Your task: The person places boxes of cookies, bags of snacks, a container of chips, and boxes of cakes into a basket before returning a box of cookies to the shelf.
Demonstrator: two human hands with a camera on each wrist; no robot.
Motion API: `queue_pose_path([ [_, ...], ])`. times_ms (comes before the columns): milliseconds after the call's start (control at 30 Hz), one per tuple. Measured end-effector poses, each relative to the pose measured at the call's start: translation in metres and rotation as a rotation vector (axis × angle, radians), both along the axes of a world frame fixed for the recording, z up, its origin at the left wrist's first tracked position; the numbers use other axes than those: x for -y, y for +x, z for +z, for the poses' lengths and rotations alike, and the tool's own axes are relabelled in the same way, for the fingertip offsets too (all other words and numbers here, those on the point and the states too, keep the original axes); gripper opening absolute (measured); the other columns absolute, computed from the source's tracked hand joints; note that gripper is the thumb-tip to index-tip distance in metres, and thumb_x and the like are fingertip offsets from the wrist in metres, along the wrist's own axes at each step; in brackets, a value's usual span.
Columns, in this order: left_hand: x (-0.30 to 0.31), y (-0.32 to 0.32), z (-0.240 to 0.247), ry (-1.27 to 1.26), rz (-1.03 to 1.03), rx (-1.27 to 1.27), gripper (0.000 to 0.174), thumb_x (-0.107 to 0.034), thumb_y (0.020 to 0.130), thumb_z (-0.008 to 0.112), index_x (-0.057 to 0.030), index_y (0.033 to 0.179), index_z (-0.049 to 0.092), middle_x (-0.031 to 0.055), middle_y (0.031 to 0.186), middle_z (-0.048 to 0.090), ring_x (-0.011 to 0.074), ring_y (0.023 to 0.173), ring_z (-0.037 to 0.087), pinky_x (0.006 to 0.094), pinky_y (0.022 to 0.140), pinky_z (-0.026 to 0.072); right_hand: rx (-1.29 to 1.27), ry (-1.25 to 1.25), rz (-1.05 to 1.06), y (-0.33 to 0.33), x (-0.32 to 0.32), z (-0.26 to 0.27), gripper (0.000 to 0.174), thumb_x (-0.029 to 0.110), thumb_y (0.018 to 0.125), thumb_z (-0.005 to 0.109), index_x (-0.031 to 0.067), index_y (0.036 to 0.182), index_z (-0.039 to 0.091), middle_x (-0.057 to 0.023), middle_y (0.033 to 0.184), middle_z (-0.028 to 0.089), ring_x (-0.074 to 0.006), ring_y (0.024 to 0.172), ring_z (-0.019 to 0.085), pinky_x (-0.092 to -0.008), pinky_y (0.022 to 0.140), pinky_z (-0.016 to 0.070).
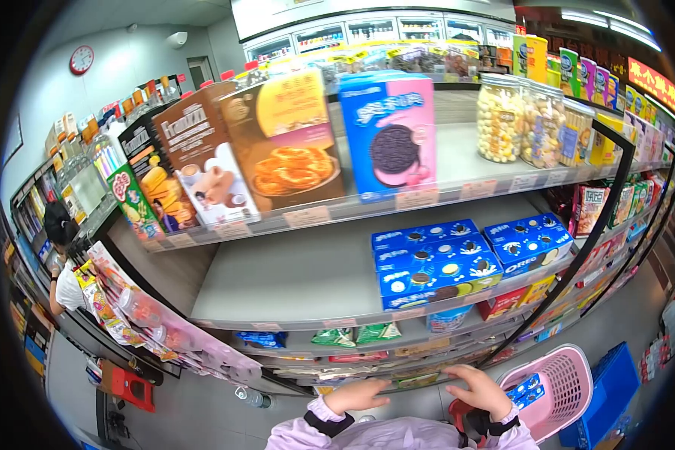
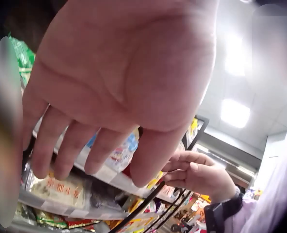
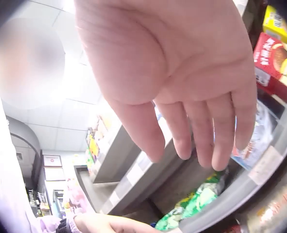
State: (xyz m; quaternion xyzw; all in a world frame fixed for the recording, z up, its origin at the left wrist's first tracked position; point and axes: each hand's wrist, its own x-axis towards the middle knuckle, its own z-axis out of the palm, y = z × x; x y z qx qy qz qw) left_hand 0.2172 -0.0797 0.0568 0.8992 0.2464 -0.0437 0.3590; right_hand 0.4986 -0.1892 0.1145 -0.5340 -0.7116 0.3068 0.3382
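Your left hand (image 1: 358,395) and right hand (image 1: 478,388) hang with fingers loosely extended and slightly parted, a pink basket (image 1: 568,386) containing blue packs (image 1: 526,391) rightward of the right-hand fingers, blue Oreo boxes (image 1: 436,264) on a shelf (image 1: 277,277) beyond both

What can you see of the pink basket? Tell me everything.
The basket is pink and looks like plastic, with a smooth, rounded rim and walls pierced by many slots. Its open top faces up toward the head camera, at the lower right, beside the shelves. Blue packs lie inside, toward its left side. The right hand appears just left of it; whether they touch is unclear. A blue object shows on its right. What it rests on is hidden.
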Motion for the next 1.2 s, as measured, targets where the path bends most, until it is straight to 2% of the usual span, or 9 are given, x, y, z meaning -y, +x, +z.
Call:
queue_pose_path([
  [167, -0.011, -0.028, 0.071, 0.211, 0.081, 0.439, 0.043, -0.026, 0.09, 0.053, -0.001, 0.125, 0.047, 0.0206, 0.118, 0.055, 0.0336, 0.105, 0.056, 0.0394, 0.089, 0.0449, 0.039, 0.26, -0.093, -0.027, -0.022, 0.059, 0.033, 0.013, 0.079, 0.067, 0.0027, 0.109, 0.058, -0.0154, 0.106, 0.061, -0.0323, 0.098, 0.059, -0.0366, 0.084, 0.0473],
  [300, -0.015, -0.032, 0.136, -0.035, 0.216, 0.507, 0.042, -0.016, 0.086, 0.058, -0.0013, 0.124, 0.047, 0.0182, 0.117, 0.054, 0.0331, 0.109, 0.054, 0.0386, 0.092, 0.043, 0.161, 0.47, -0.25, -0.033, -0.044, 0.091, 0.036, 0.004, 0.074, 0.067, 0.0033, 0.109, 0.058, -0.0146, 0.108, 0.06, -0.0316, 0.102, 0.057, -0.0379, 0.088, 0.0451],
  [367, -0.025, -0.028, 0.152, 0.238, 0.199, 0.597, 0.044, -0.015, 0.086, 0.058, -0.0013, 0.126, 0.045, 0.0187, 0.123, 0.05, 0.0337, 0.114, 0.049, 0.0388, 0.095, 0.0405, 0.204, 0.487, -0.304, -0.034, -0.058, 0.106, 0.04, 0.002, 0.072, 0.067, 0.0036, 0.11, 0.056, -0.0153, 0.111, 0.059, -0.0322, 0.105, 0.055, -0.0384, 0.09, 0.0438],
  [533, -0.052, -0.007, 0.17, 0.55, 0.211, 0.63, 0.054, -0.021, 0.084, 0.06, -0.0015, 0.13, 0.04, 0.0212, 0.134, 0.039, 0.0361, 0.12, 0.044, 0.0393, 0.098, 0.0385, 0.349, 0.569, -0.201, -0.024, -0.099, 0.135, 0.048, 0.008, 0.071, 0.07, 0.0019, 0.115, 0.052, -0.0168, 0.114, 0.055, -0.0345, 0.108, 0.051, -0.0398, 0.093, 0.041],
  [867, -0.071, 0.049, 0.161, 0.864, 0.266, 0.46, 0.071, -0.027, 0.079, 0.066, 0.0032, 0.133, 0.032, 0.0272, 0.137, 0.03, 0.0427, 0.128, 0.029, 0.0515, 0.105, 0.0244, 0.701, 0.585, -0.419, 0.001, -0.097, 0.134, 0.062, 0.026, 0.067, 0.076, -0.0005, 0.118, 0.051, -0.02, 0.124, 0.049, -0.0379, 0.115, 0.046, -0.0432, 0.098, 0.0369],
  [1000, -0.062, 0.046, 0.164, 0.933, 0.409, 0.518, 0.064, -0.03, 0.077, 0.069, 0.0029, 0.124, 0.04, 0.0251, 0.121, 0.042, 0.0412, 0.114, 0.041, 0.048, 0.098, 0.0325, 0.681, 0.548, -0.702, 0.015, -0.085, 0.121, 0.057, 0.028, 0.065, 0.078, -0.001, 0.108, 0.053, -0.021, 0.121, 0.049, -0.0376, 0.113, 0.046, -0.0432, 0.094, 0.0391],
  [1033, -0.062, 0.042, 0.163, 0.894, 0.445, 0.537, 0.062, -0.03, 0.076, 0.069, 0.0027, 0.121, 0.042, 0.024, 0.116, 0.045, 0.0402, 0.11, 0.043, 0.047, 0.096, 0.0345, 0.73, 0.641, -0.756, 0.018, -0.083, 0.116, 0.053, 0.029, 0.063, 0.079, -0.0002, 0.101, 0.054, -0.0191, 0.111, 0.051, -0.0361, 0.105, 0.049, -0.0426, 0.088, 0.0414],
  [1100, -0.064, 0.038, 0.16, 0.93, 0.523, 0.587, 0.051, -0.034, 0.073, 0.072, 0.0004, 0.105, 0.053, 0.0173, 0.098, 0.053, 0.0343, 0.093, 0.052, 0.0429, 0.084, 0.0397, 0.687, 0.576, -0.803, 0.026, -0.081, 0.112, 0.053, 0.029, 0.062, 0.079, 0.0001, 0.099, 0.054, -0.0172, 0.105, 0.051, -0.035, 0.099, 0.05, -0.042, 0.084, 0.0418],
  [1200, -0.067, 0.039, 0.157, 0.912, 0.524, 0.413, 0.045, -0.036, 0.072, 0.073, -0.0014, 0.095, 0.058, 0.013, 0.09, 0.057, 0.0303, 0.085, 0.055, 0.0411, 0.079, 0.0405, 0.641, 0.555, -0.805, 0.037, -0.082, 0.104, 0.05, 0.031, 0.064, 0.078, -0.0015, 0.094, 0.057, -0.0144, 0.096, 0.05, -0.033, 0.091, 0.05, -0.0406, 0.079, 0.042],
])
